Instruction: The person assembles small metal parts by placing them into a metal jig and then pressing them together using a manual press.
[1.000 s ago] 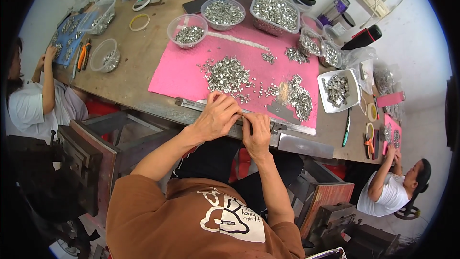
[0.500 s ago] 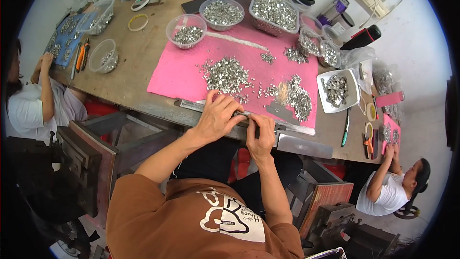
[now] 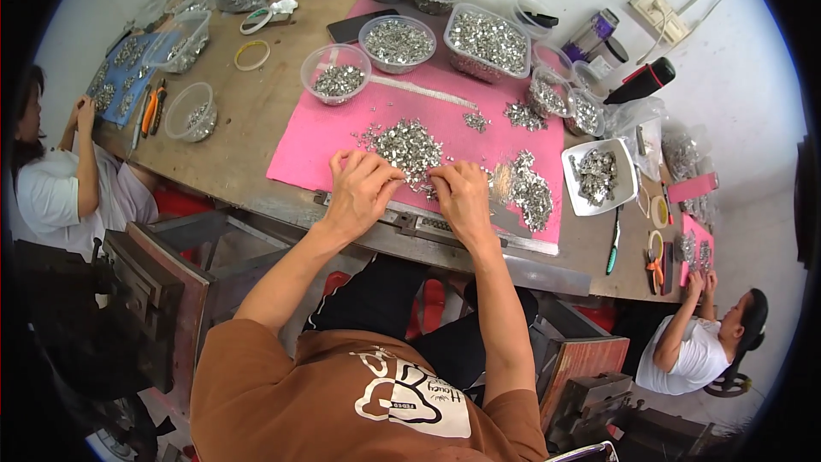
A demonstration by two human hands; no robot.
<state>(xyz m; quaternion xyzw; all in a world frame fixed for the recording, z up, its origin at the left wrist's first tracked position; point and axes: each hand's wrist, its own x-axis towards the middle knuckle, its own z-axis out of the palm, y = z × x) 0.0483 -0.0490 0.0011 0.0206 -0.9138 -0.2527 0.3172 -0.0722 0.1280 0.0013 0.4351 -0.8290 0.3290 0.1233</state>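
A heap of small shiny metal pieces (image 3: 409, 141) lies on the pink cloth (image 3: 299, 141) in front of me. At the heap's near left side is my left hand (image 3: 363, 190), thumb and fingers drawn together. My right hand (image 3: 463, 198) is at the near right side, its fingertips pinched too. Whatever sits between the fingertips of either hand is too small to make out. Just below the hands, a long metal rail (image 3: 432, 224) runs along the table's front edge, with a row of small pieces in its slot. A second, looser pile of metal pieces (image 3: 532, 192) lies to the right.
Tubs of metal pieces, including a round tub (image 3: 397, 41) and a square tub (image 3: 487, 41), stand at the back. A white tray (image 3: 600, 176) and a green-handled tool (image 3: 614, 241) are on the right. Co-workers sit left (image 3: 68, 180) and right (image 3: 697, 342).
My hands have parted and moved up from the table edge to the metal heap. The small metal piece held between them before no longer shows; the rail below is now in sight.
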